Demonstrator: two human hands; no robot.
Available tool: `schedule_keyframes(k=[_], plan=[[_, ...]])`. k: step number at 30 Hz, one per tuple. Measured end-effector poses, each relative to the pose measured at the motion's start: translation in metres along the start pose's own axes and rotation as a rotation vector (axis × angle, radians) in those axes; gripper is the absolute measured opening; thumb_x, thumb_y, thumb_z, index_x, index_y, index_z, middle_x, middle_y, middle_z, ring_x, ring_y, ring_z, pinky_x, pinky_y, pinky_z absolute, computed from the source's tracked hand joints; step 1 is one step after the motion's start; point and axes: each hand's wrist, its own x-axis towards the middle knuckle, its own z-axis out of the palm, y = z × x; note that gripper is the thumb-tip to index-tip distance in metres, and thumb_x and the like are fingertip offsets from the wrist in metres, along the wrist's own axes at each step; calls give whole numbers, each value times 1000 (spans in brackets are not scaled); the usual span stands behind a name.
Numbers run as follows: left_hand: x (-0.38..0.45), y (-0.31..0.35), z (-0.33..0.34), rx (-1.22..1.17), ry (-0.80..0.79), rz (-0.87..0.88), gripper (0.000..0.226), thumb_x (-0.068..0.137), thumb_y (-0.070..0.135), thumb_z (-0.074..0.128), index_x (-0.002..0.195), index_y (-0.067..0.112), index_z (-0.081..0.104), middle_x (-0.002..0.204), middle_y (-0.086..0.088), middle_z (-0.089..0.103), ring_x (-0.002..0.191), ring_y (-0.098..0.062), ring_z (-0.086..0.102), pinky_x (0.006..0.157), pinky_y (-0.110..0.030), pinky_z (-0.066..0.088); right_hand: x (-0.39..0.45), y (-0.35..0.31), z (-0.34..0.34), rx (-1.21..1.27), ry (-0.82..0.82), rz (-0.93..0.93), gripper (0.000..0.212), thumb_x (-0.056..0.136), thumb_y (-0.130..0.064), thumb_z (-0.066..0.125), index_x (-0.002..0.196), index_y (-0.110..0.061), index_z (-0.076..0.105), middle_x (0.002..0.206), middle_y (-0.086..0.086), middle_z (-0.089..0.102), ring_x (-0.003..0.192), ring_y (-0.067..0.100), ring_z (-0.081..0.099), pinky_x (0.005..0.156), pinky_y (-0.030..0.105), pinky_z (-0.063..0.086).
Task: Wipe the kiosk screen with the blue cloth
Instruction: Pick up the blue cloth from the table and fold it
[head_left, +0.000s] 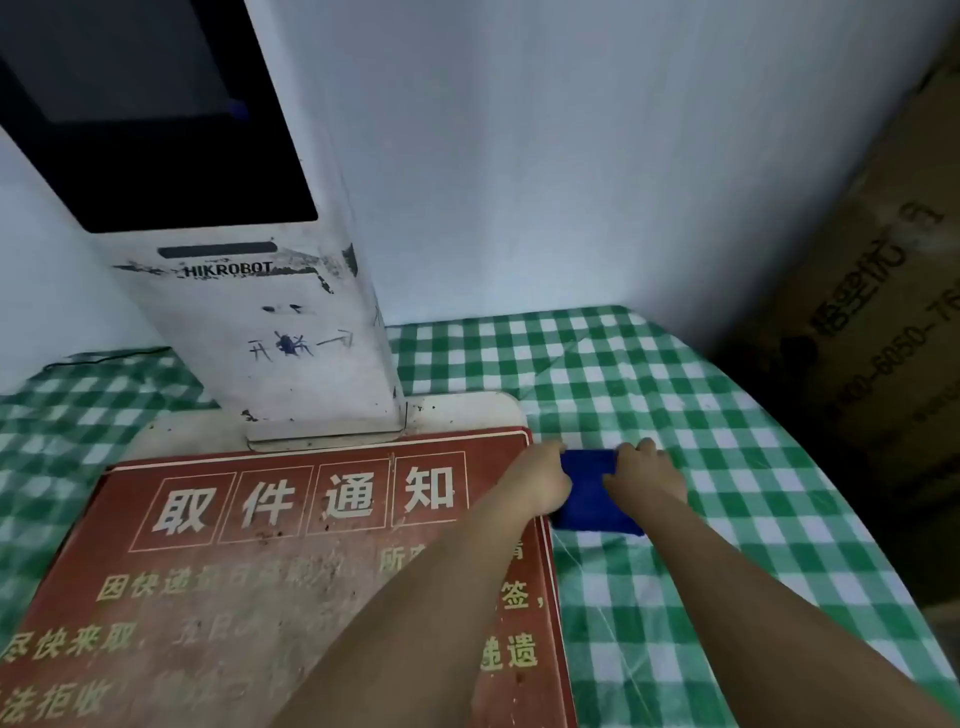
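Note:
A folded blue cloth (592, 499) lies on the green checked tablecloth (675, 374), just right of a red sign. My left hand (540, 480) grips its left edge and my right hand (647, 467) grips its right edge, fingers curled over the far side. The white kiosk (291, 332) stands at the upper left, marked HIKROBOT, with its dark screen (156, 130) tilted and facing me. Both hands are well below and to the right of the screen.
A red sign (291, 582) with white and yellow characters lies flat in front of the kiosk base. A pale wall (597, 156) backs the table. Brown cardboard boxes (878, 322) stand past the table's right edge. A black cable (104, 356) runs behind the kiosk.

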Motion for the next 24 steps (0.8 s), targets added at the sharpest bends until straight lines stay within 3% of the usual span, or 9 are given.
schedule_keyframes(k=[4, 7, 12, 14, 16, 18, 20, 22, 24], plan=[[3, -2, 10, -48, -66, -5, 57, 96, 2, 38, 150, 8, 23, 153, -14, 31, 137, -27, 37, 105, -30, 35, 3, 6, 6, 142, -89, 157, 55, 92, -29, 54, 138, -11, 30, 140, 12, 32, 124, 29, 40, 89, 37, 44], [5, -2, 15, -80, -85, -44, 58, 97, 3, 36, 152, 9, 19, 156, -14, 26, 139, -27, 35, 105, -29, 35, 9, 9, 12, 346, -150, 253, 58, 88, -27, 58, 136, -8, 31, 138, 15, 34, 120, 32, 44, 89, 41, 47], [8, -3, 12, -123, -59, -76, 57, 97, 3, 36, 151, 10, 20, 155, -13, 28, 137, -27, 37, 99, -27, 37, 15, 15, 17, 487, -188, 376, 59, 84, -26, 61, 131, -3, 33, 126, 18, 46, 106, 32, 54, 74, 38, 49], [9, -3, 11, -127, -66, -90, 57, 97, 4, 36, 151, 11, 21, 155, -12, 28, 137, -27, 37, 100, -28, 37, 16, 15, 20, 545, -194, 375, 50, 83, -23, 61, 123, -2, 40, 107, 15, 56, 92, 29, 58, 65, 34, 45], [9, -3, 10, -127, -70, -96, 57, 97, 4, 36, 151, 11, 21, 155, -12, 28, 137, -27, 37, 100, -27, 36, 17, 15, 22, 605, -188, 361, 28, 82, -19, 59, 103, -3, 50, 83, 11, 56, 77, 27, 56, 60, 32, 42], [8, -3, 9, -132, -67, -107, 57, 97, 5, 36, 151, 11, 21, 154, -13, 29, 136, -27, 38, 100, -27, 37, 18, 15, 23, 629, -171, 335, 18, 81, -19, 58, 91, -5, 54, 82, 12, 57, 75, 28, 55, 59, 32, 41], [8, -2, 8, -138, -77, -112, 57, 97, 5, 37, 151, 11, 21, 153, -13, 31, 135, -27, 39, 101, -29, 37, 17, 12, 21, 657, -150, 304, 18, 80, -19, 57, 91, -4, 57, 92, 17, 60, 77, 30, 57, 58, 32, 41], [7, 0, 6, -143, -79, -122, 54, 95, 6, 38, 148, 9, 27, 143, -15, 43, 125, -28, 48, 93, -30, 40, 12, 8, 15, 732, -139, 276, 23, 83, -14, 57, 100, 0, 57, 93, 18, 60, 77, 29, 56, 61, 33, 42], [4, 1, 3, -184, -77, -116, 38, 92, 6, 39, 129, 6, 47, 109, -14, 57, 94, -25, 55, 76, -31, 39, 10, 6, 10, 775, -122, 250, 30, 86, -11, 56, 114, 0, 54, 98, 17, 59, 83, 28, 55, 67, 34, 43]])
